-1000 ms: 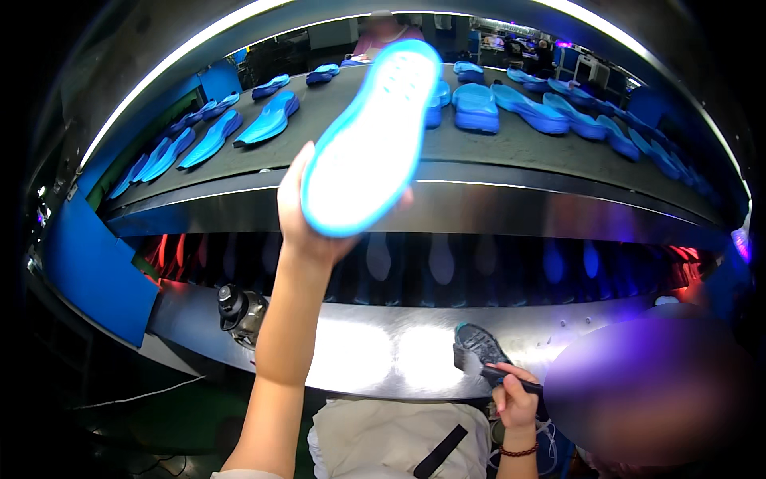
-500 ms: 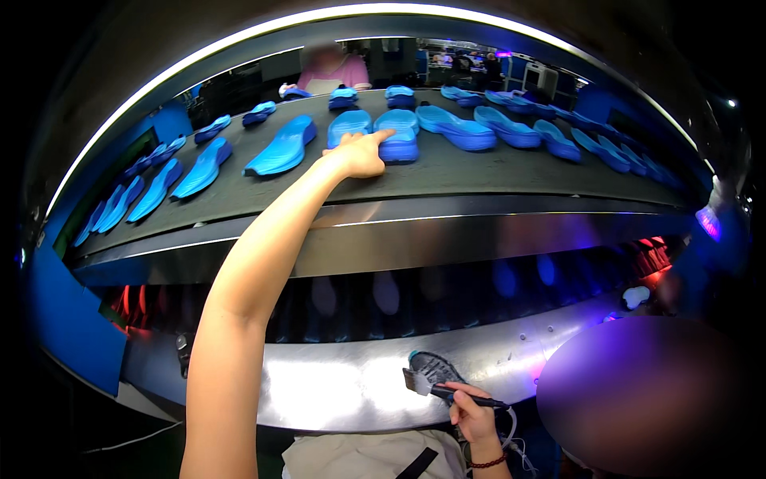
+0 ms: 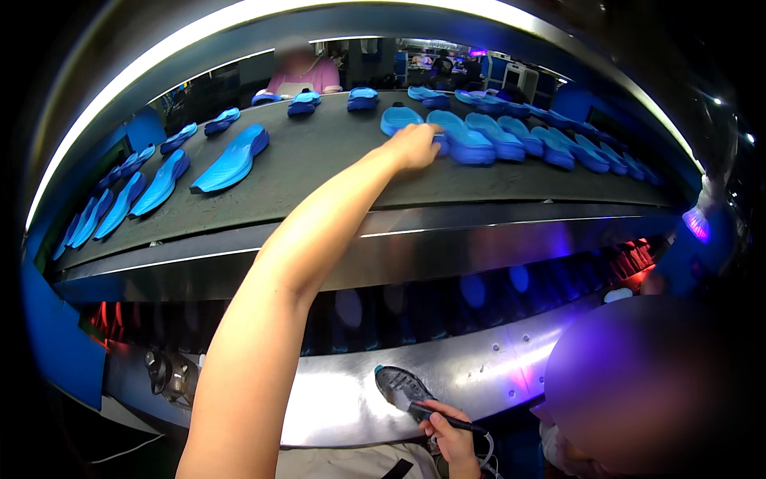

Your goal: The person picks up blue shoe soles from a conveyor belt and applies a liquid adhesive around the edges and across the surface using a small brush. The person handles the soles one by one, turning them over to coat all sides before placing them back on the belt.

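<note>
My left hand (image 3: 415, 148) reaches far across the dark belt, its fingers bent around the near ends of side-by-side blue shoe soles. One light-blue sole (image 3: 401, 120) lies just behind the knuckles. Another sole (image 3: 461, 140) touches the fingertips on the right. Part of the grip is hidden behind the hand. Low in the view, my right hand (image 3: 451, 435) is closed around a black-handled brush (image 3: 443, 414) with a pale cord. The brush head is down on a dark shoe part (image 3: 399, 385), which lies on the shiny metal ledge (image 3: 335, 399).
Several blue soles stand in rows along the belt (image 3: 319, 176). A metal rail (image 3: 319, 239) edges it, above a lower dark line of shoe parts. A bottle (image 3: 169, 375) stands on the ledge at left. Another person (image 3: 638, 383) is close at right; one in pink (image 3: 303, 76) is across the belt.
My left hand has moved right along the belt, and the soles by it now sit closer to those on the right. The brush has come down onto the shoe part. The view has shifted.
</note>
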The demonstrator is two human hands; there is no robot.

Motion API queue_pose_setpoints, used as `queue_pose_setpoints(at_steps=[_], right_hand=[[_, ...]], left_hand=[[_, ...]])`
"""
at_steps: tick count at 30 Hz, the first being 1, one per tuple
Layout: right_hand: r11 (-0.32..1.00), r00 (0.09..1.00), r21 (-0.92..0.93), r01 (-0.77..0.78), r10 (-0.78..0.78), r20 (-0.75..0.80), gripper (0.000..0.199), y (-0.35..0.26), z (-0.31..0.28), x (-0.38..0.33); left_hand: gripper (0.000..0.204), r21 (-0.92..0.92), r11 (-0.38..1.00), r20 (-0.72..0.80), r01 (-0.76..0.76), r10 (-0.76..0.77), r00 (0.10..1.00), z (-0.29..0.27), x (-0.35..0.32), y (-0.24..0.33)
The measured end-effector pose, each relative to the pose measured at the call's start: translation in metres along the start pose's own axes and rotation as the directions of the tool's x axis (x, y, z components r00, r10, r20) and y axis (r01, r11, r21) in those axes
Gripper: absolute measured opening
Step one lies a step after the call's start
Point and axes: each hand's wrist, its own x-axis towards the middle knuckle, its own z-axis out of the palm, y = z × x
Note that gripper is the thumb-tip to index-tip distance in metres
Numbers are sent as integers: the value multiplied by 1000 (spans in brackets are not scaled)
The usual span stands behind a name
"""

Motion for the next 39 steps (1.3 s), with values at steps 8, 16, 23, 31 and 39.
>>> queue_pose_setpoints(at_steps=[8, 16, 23, 31, 39], right_hand=[[988, 980, -116, 101, -119, -157, 26, 1, -11, -2], [961, 963, 99, 260, -250, -103, 22, -20, 7, -3], [944, 944, 133, 303, -316, 94, 26, -35, 31, -14], [996, 981, -94, 7, 12, 196, 18, 10, 69, 11], [713, 917, -587, 384, -218, 334, 15, 9, 120, 21]], left_hand=[[31, 208, 976, 62, 60, -75, 995, -86, -116, 39], [45, -991, -15, -85, -136, -713, 696, -112, -296, 93], [108, -598, -770, 368, 224, -15, 930, -24, -450, 102], [98, -446, -876, 631, 184, -163, 758, 25, -465, 150], [83, -618, -778, 708, 113, -489, 509, 37, -457, 156]])
